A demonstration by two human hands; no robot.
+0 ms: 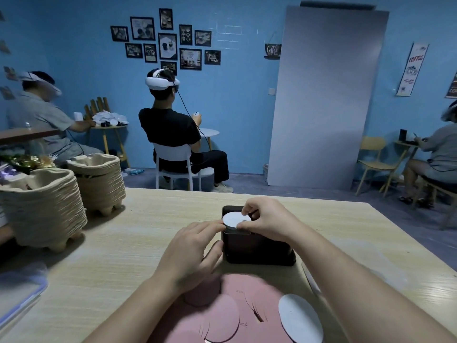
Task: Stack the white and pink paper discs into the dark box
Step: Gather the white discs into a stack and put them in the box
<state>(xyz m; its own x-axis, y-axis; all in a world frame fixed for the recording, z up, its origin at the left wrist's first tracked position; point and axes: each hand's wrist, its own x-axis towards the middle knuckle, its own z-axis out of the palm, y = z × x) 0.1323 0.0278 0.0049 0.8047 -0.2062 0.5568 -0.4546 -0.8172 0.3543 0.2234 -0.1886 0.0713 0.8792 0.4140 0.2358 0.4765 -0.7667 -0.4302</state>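
Since the loose pile sits closest to me, I'll start there. The pink discs [222,310] are fanned out along the bottom middle of the frame, overlapping each other. One loose white disc [300,318] lies at the lower right, at their right edge. All of it is flat on the worktop [111,256].

Just above that, frame centre, is the dark box [259,251]. The disc stack [233,219] inside it has a white one on top and pokes up past the rim. My left hand [195,246] is relaxed and grasping nothing. Its fingers are pretty straight, fingertips touching the left edge of the stack and thumb against the box wall. My right hand [267,219] curls over from the right, thumb and forefinger pinching the top of the stack.

So I'd say this is the squaring-up bit, settling discs down into the box, with plenty left to load. Next move, I reckon, is to let go, reach back to the pile and peel up one disc without dragging its neighbours. It's thin paper lying flat, so probably a fingernail job.

Further back at the left edge are the pulp tray stacks [42,206]. Past the worktop, a person in a headset [170,129] sits facing the blue wall [235,95].
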